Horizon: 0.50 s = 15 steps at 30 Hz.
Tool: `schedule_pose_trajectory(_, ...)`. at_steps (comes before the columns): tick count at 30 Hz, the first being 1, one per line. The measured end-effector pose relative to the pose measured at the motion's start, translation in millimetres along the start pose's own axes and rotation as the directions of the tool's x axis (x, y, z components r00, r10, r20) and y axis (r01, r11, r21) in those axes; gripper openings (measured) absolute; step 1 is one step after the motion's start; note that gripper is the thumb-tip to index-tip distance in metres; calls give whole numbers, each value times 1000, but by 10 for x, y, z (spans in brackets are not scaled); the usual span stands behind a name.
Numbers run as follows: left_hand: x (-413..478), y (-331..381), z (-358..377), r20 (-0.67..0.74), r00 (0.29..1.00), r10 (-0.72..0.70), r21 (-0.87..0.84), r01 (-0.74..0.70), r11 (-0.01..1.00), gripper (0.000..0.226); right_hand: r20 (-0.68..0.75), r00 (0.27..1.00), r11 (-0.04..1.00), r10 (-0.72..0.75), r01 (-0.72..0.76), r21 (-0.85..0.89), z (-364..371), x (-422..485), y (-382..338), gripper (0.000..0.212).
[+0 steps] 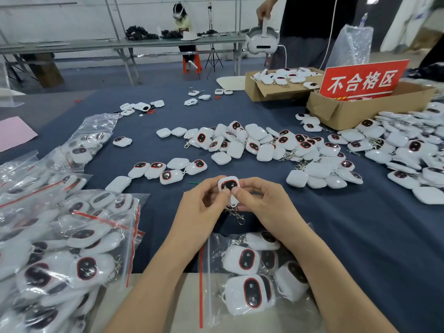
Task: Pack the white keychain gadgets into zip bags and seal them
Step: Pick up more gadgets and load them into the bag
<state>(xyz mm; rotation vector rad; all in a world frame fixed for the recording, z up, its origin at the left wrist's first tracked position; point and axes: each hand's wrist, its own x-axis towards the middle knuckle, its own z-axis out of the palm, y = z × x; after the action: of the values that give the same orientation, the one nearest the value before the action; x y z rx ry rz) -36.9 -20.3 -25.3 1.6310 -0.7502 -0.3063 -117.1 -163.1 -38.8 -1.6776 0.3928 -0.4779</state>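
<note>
I see my left hand (199,203) and right hand (262,200) together at mid-frame. The fingers (224,192) of both are curled round one white keychain gadget (229,186), thumbs pressed on its face below the dark, red-ringed panel. Its metal clip (240,219) dangles beneath. At 6 o'clock from it a zip bag (216,243) holding gadgets lies on the worktop (360,236), under my wrists. Loose gadgets (252,143) heap at 1 o'clock and filled bags (60,248) pile at 8 o'clock.

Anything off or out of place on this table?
Loose red rings lie on the cloth beside the far gadgets, one apparently opened, as if parts came off. A green scrap sits just beyond the held gadget.
</note>
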Motion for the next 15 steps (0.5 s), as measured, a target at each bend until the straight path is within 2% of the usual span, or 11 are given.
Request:
schedule_pose_trajectory(10,0,-35,10,4,1000,15,55,-15,998,19,25,999,998,38,-40,52,-5,-8,-49,8)
schedule_pose_trajectory(15,-9,-21,-15,42,999,19,22,-20,1000,18,53,997,997,62,-64,45,-33,-5,-68,8)
